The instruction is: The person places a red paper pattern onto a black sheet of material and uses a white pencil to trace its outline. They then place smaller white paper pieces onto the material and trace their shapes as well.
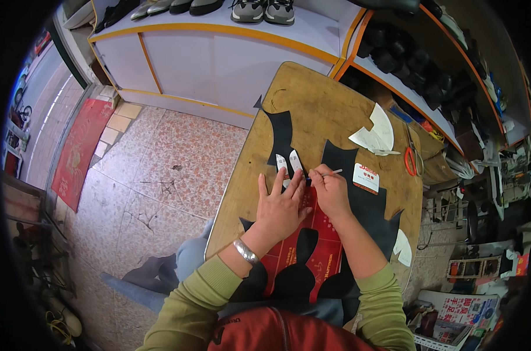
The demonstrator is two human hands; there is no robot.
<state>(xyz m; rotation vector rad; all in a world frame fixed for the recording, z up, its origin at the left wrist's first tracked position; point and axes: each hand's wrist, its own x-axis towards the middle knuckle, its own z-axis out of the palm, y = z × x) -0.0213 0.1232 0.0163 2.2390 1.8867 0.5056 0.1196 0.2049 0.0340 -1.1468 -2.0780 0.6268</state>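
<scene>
My left hand point(280, 205) lies with its fingers spread, pressing on a small white pattern piece point(295, 160) that has a second white one point(281, 161) beside it. My right hand point(332, 196) pinches a slim pen point(335, 172), its tip close to my left fingertips; the exact contact is hidden. Under both hands is a red printed sheet point(327, 248) with gold lettering, partly covered by cut black pieces point(307, 244). Curved black sheet pieces point(280, 130) spread ahead of my left hand. Another black piece point(338, 153) sits ahead of my right.
The wooden table point(306, 85) also holds a white paper pattern point(377, 134), red-handled scissors point(410, 162) at its right edge, a red and white card point(366, 175) and another white pattern point(402, 248). Shoe shelves point(218, 26) stand beyond; a red mat point(81, 158) lies left.
</scene>
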